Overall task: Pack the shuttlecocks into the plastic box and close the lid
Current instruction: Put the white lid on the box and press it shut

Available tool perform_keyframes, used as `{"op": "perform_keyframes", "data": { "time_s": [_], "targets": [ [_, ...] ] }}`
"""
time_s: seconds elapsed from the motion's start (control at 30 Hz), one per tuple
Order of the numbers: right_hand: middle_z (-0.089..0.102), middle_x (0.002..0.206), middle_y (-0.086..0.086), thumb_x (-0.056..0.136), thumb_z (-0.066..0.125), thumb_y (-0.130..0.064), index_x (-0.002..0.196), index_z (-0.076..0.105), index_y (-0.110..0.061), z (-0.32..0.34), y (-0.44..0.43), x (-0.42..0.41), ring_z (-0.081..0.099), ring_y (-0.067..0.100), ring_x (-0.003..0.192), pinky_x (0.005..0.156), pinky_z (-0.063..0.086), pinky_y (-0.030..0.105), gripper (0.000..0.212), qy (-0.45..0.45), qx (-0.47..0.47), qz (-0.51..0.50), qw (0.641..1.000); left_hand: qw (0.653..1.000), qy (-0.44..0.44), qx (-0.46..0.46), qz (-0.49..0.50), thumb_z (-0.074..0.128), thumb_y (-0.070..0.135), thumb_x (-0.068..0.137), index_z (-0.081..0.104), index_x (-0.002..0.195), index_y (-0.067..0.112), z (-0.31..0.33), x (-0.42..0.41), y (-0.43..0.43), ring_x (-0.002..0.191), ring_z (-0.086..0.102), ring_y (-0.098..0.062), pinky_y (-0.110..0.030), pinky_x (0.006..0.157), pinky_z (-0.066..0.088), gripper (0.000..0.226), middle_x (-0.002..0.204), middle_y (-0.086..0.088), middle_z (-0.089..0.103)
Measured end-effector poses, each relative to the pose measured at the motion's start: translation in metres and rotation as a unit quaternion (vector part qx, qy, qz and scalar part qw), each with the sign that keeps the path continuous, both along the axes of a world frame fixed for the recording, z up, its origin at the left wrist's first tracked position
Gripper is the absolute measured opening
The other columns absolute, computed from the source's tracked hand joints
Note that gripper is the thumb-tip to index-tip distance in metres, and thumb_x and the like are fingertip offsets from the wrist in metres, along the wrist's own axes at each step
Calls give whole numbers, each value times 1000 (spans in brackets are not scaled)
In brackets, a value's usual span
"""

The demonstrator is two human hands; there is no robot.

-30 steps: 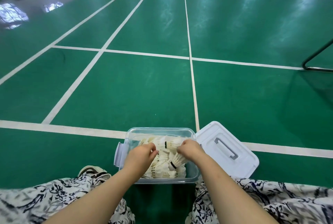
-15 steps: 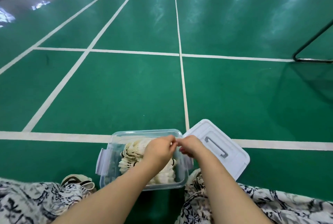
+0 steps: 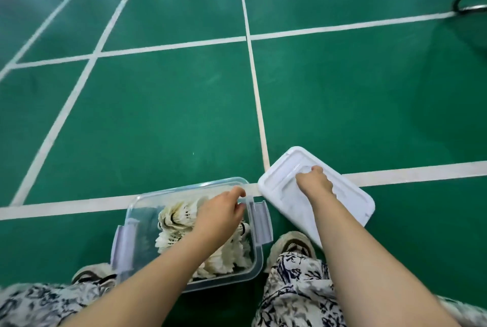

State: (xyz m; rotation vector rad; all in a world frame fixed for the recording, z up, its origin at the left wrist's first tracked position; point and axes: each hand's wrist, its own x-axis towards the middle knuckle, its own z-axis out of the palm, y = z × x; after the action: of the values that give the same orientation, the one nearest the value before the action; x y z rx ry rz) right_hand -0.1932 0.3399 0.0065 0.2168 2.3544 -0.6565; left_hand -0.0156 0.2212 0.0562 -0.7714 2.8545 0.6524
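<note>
Shuttlecocks [image 3: 179, 224]: white, feathered, heaped in the box [image 3: 147, 203], none seen loose on the floor [image 3: 168, 121]. Box: clear plastic, open, side latches down, on the floor between my shoes. Lid [image 3: 350, 203]: white, flat on the floor just right of the box, one corner close to the box's far right corner. Left hand [image 3: 220, 212]: over the box's right end, fingers curled at the rim; whether it gripped the rim or a shuttlecock I could not tell. Right hand [image 3: 313, 181]: half a second earlier it was at the box beside the left; now it had crossed to the lid and closed on its handle. Judgement: packing looked finished, closing begun; lid yet to be lifted, squared over the box and latched.
</note>
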Motion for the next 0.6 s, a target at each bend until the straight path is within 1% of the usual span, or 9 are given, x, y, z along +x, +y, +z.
{"op": "perform_keyframes", "data": {
  "time_s": [0.07, 0.17, 0.27, 0.37, 0.43, 0.5, 0.6],
  "targets": [
    [48, 134, 9, 90, 39, -31, 140, 25, -20, -12, 4, 2, 38, 32, 126, 104, 25, 47, 53, -23, 42, 13, 999, 1000, -11, 6, 0, 40, 32, 97, 50, 123, 24, -4, 2, -2, 87, 63, -20, -32, 73, 49, 29, 107, -1, 69],
    [48, 134, 8, 93, 38, -31, 135, 30, -16, -25, 4, 7, 37, 29, 127, 104, 24, 46, 46, -24, 89, 53, 994, 1000, -19, 13, 0, 41, 31, 97, 50, 123, 23, -9, 2, -7, 86, 63, -21, -33, 74, 51, 29, 104, -2, 69],
    [48, 133, 11, 93, 37, -30, 131, 33, -15, -32, 2, 9, 38, 31, 125, 106, 26, 49, 40, -21, 100, 39, 994, 1000, -14, 14, 7, 41, 30, 97, 50, 122, 22, -11, 1, -10, 84, 61, -19, -30, 69, 47, 28, 101, -2, 69],
    [48, 133, 14, 94, 35, -27, 131, 35, -15, -28, 0, 11, 38, 33, 125, 108, 24, 51, 38, -8, 115, 47, 992, 1000, -15, 11, 6, 41, 30, 97, 50, 122, 22, -11, 1, -11, 85, 62, -20, -32, 72, 50, 28, 102, -2, 69],
    [50, 130, 13, 94, 33, -23, 130, 40, -20, -20, -1, 10, 42, 32, 122, 105, 26, 48, 37, 17, 115, 71, 991, 1000, -19, 14, 5, 41, 30, 97, 50, 123, 22, -10, 3, -9, 87, 63, -21, -34, 76, 53, 29, 105, -2, 69],
    [55, 124, 10, 94, 31, -22, 126, 46, -25, -6, -6, 4, 48, 32, 115, 100, 27, 46, 35, 66, 97, 86, 989, 1000, -16, 13, 6, 40, 31, 96, 50, 122, 23, -7, 4, -10, 89, 63, -22, -36, 76, 53, 29, 105, -2, 69],
    [62, 113, 10, 92, 30, -19, 111, 55, -27, 24, -20, -7, 54, 31, 104, 88, 28, 41, 32, 156, 64, 83, 982, 1000, -4, 8, 16, 40, 31, 96, 50, 122, 23, 0, 8, -15, 92, 63, -23, -34, 73, 50, 29, 106, -2, 68]
  ]
}}
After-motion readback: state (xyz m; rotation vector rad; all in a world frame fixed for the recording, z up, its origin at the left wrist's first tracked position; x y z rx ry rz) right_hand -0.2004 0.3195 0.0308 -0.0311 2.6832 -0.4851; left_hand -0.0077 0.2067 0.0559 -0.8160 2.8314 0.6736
